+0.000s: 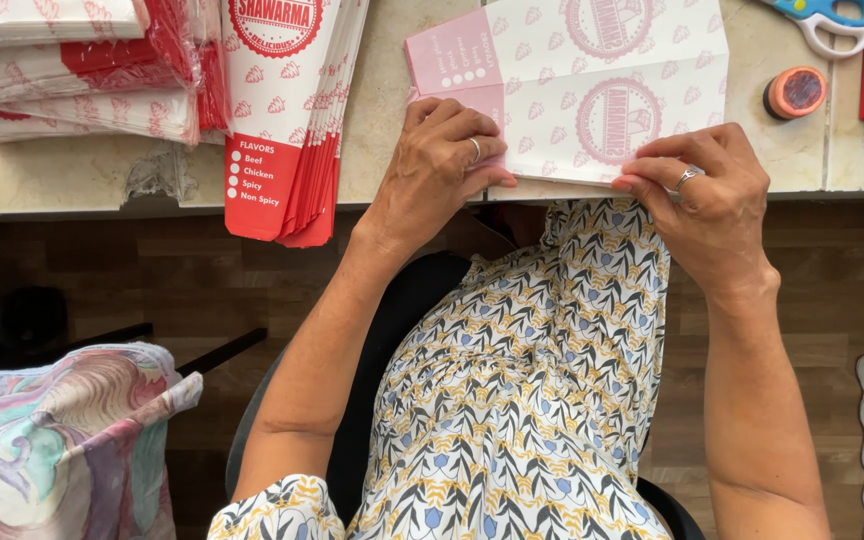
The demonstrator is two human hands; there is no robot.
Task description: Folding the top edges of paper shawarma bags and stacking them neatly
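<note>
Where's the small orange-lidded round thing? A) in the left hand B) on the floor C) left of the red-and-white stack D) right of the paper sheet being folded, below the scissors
D: the orange-lidded round thing sits on the counter right of the paper sheet, just below the scissors.

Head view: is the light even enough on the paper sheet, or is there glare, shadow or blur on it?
Head view: light is soft and even, with no glare on the pale pink paper sheet; both the left hand and right hand are sharp, casting only faint shadows; the floor under the counter edge is much darker; the scissors are cut off at the top.
</note>
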